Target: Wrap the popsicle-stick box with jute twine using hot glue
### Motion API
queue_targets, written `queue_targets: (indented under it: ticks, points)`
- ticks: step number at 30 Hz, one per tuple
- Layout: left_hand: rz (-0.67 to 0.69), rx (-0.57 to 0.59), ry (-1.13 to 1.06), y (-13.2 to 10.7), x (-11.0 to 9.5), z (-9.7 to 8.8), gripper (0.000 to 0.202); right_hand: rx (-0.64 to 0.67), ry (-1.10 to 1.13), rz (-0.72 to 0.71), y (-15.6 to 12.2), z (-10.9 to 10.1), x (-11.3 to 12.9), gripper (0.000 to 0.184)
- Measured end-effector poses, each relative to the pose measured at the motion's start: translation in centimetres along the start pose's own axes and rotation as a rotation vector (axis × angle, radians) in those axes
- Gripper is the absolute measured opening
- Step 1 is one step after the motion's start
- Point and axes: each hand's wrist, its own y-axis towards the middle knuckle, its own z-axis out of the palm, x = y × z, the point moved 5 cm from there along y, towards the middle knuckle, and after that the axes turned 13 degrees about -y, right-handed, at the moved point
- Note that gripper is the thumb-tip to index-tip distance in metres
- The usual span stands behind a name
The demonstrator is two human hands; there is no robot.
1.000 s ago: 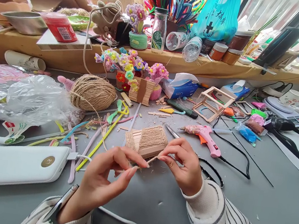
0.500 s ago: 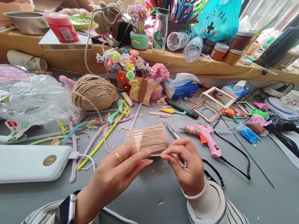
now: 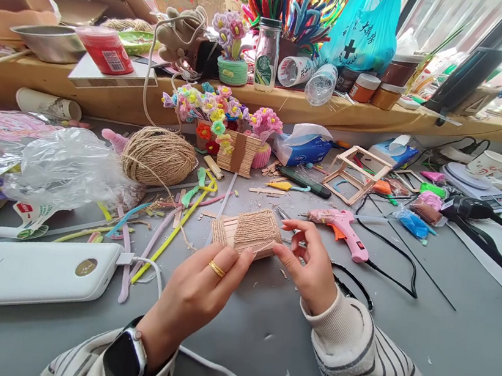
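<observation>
A small craft-stick piece (image 3: pixel 258 229) lies on the grey table, its top partly covered by rows of jute twine, with bare sticks showing between the wrapped parts. My left hand (image 3: pixel 208 281) is closed in a pinch at its near edge, on the twine; the fingertips partly hide the strand. At the near right corner is my right hand (image 3: pixel 308 266), thumb close to the wrapped edge and fingers curled but apart, holding nothing I can see. The twine ball (image 3: pixel 159 155) sits farther back on the left, its strand trailing toward my left hand.
A pink glue gun (image 3: pixel 342 228) lies right of the piece, with scissors (image 3: pixel 282 212) partly hidden behind my right hand. On the left are a white power bank (image 3: pixel 31 273) and several pipe cleaners. A stick frame (image 3: pixel 357 174) and tissue pack (image 3: pixel 303 145) stand behind.
My right fingers have let go of the strand stretched along the near edge and spread apart. My left hand has shifted slightly right, still pinching.
</observation>
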Motion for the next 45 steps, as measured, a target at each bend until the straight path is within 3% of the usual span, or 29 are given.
queue_targets:
  ticks: [7,17,45]
  points:
    - [0.033,0.043,0.050,0.6,0.0,0.3,0.013,0.226,0.174,0.230,0.1,1.3,-1.4,0.035]
    - [0.021,0.060,0.069,0.7,0.1,0.5,0.012,0.301,0.228,0.221,0.0,1.7,-1.5,0.030]
    - [-0.003,0.062,0.143,0.9,0.3,0.8,0.012,0.267,0.194,0.204,0.0,1.8,-1.0,0.030]
